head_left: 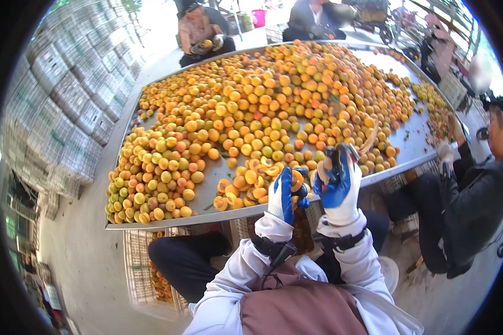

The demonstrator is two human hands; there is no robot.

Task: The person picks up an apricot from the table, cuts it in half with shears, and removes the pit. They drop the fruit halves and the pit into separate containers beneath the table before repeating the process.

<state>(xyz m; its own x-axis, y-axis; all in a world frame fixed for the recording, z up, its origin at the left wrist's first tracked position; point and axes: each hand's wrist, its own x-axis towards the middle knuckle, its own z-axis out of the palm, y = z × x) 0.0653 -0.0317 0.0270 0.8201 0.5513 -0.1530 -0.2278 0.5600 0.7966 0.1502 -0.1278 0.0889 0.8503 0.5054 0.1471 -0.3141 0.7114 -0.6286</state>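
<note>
Both my hands wear white gloves with blue coating, held above the near edge of the metal table (212, 184). My left hand (284, 195) is closed round an apricot (297, 180), part of which shows between thumb and fingers. Just to its right, my right hand (339, 187) is curled shut. A small dark and metallic piece (353, 153) shows at its fingertips, too small to identify. Beyond my left hand lies a pile of split apricot halves (251, 177). Whole apricots (274, 95) in yellow, orange and green cover much of the tabletop.
A crate (137, 262) holding apricot halves stands under the table's left side. Stacked crates (67, 95) line the left. A person (469, 206) sits at the right; two more people (201, 42) are at the far side. A white bucket (388, 273) stands low at my right.
</note>
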